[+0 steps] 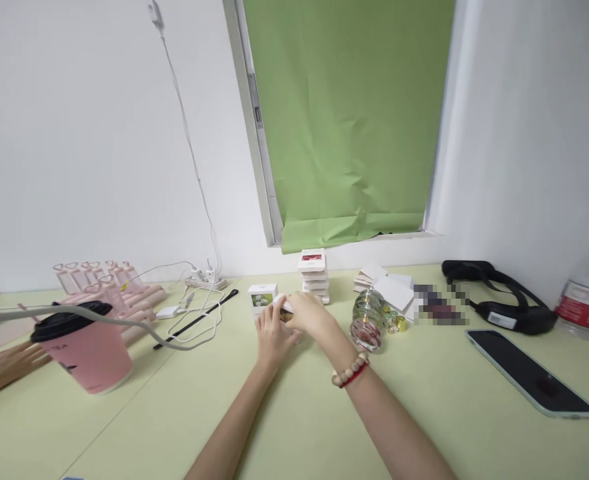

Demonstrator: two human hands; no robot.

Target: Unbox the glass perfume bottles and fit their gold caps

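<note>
Both hands meet near the middle of the table around a small white box [287, 307], most of which they hide. My left hand [273, 335] wraps its fingers round the box's near left side. From the right, my right hand [314, 313] grips its top with bent fingers; a bead bracelet and a red band circle that wrist. Just behind my left hand stands another white box [263, 298] with a green and white flower picture. A stack of flat white boxes [314, 277] rises behind my right hand. Right of that hand lie round clear glass jars [367, 320].
Gold caps [398, 324] and flat white cartons [393, 293] lie beside the jars. Farther right are a black headset [504, 300], a phone [529, 373] and a bottle [587, 293]. On the left are a pink cup [91, 353], cables [207, 320], pink tubes [144, 300] and another person's hand [17, 363].
</note>
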